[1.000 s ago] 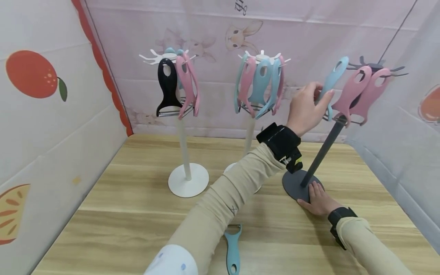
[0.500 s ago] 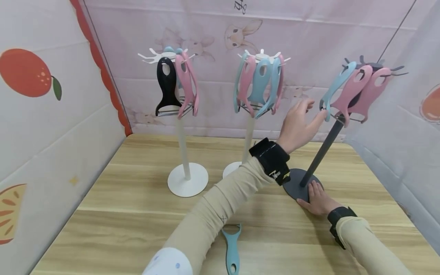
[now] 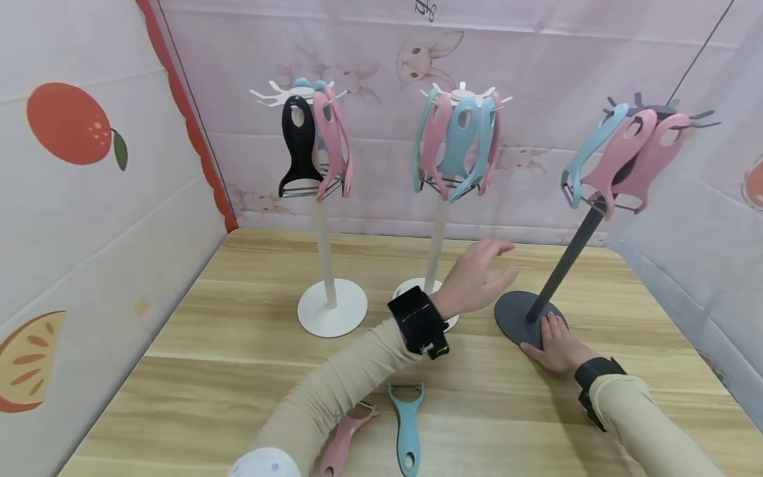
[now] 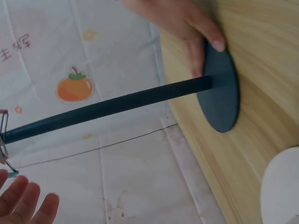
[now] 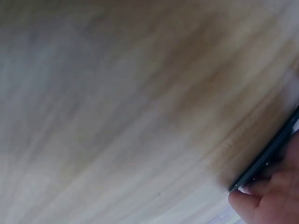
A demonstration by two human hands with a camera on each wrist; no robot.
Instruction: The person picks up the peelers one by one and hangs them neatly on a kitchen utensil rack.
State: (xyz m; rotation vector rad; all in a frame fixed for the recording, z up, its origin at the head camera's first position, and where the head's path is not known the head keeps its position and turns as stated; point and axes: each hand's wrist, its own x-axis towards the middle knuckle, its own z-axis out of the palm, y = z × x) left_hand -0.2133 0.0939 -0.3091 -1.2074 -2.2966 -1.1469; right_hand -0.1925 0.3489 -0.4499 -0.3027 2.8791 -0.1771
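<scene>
Head view: bright, even, diffuse light, soft faint shadows, slight wide-angle bending at edges. Left wrist view sharp; right wrist view heavily blurred, wood grain smeared.

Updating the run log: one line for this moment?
left hand: open, empty, mid-air | right hand: flat on grey stand base | blue peeler: hanging on stand

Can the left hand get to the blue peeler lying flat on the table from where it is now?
Probably yes. The left hand is open, holds nothing and hovers above the table; the blue peeler lies uncovered nearer the person, beside the left forearm, so pulling back should reach it.
</scene>
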